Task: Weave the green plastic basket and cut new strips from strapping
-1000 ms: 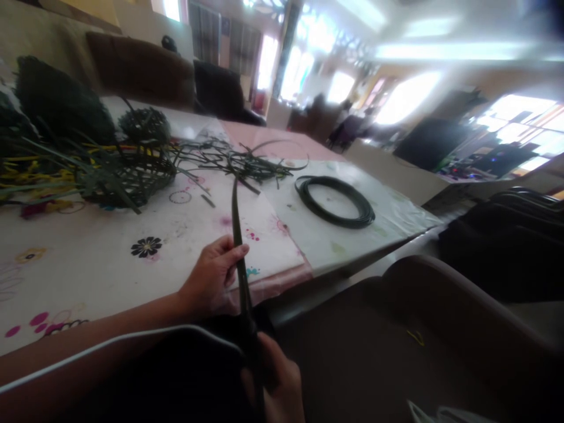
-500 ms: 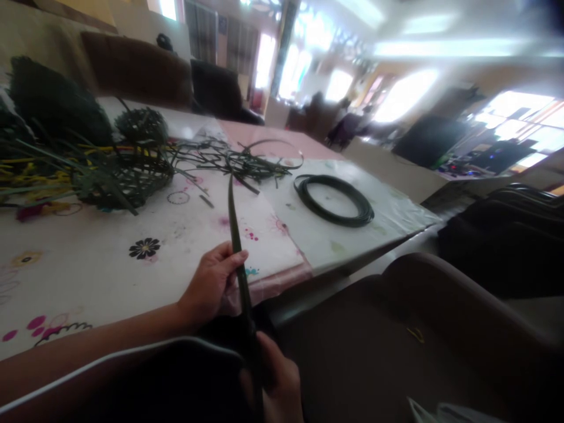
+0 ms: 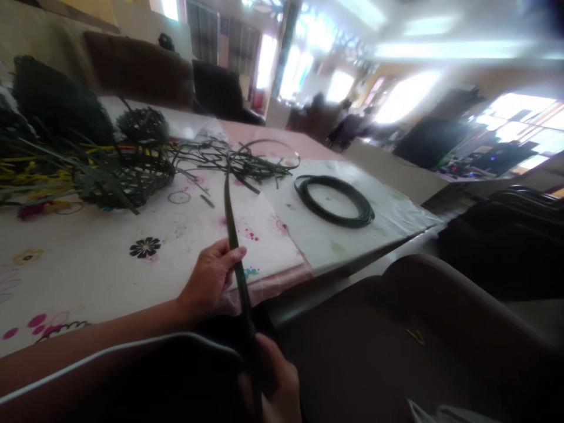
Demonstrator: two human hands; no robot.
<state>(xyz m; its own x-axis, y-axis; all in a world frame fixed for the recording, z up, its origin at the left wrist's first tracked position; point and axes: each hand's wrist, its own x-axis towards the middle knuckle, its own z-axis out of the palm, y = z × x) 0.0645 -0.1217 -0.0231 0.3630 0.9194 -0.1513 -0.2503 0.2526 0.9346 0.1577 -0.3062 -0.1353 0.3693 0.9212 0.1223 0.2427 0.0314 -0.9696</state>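
Observation:
A long, flat dark green strip runs from the table's middle down toward my lap. My left hand pinches it between thumb and fingers, close to the table's front edge. Lower down, my right hand is closed around the strip's near part; its fingers are partly hidden in shadow. Beyond the strip's far end lies a tangle of thin green strips. A coil of dark green strip rests flat on the table to the right.
A woven openwork basket and a small woven ball stand at the left among loose green and yellow strips. The flowered tablecloth covers the table. A brown chair is close on my right. A white cord crosses my left forearm.
The far part of the strip has shifted slightly to the left. Both hands keep their hold, almost in the same place.

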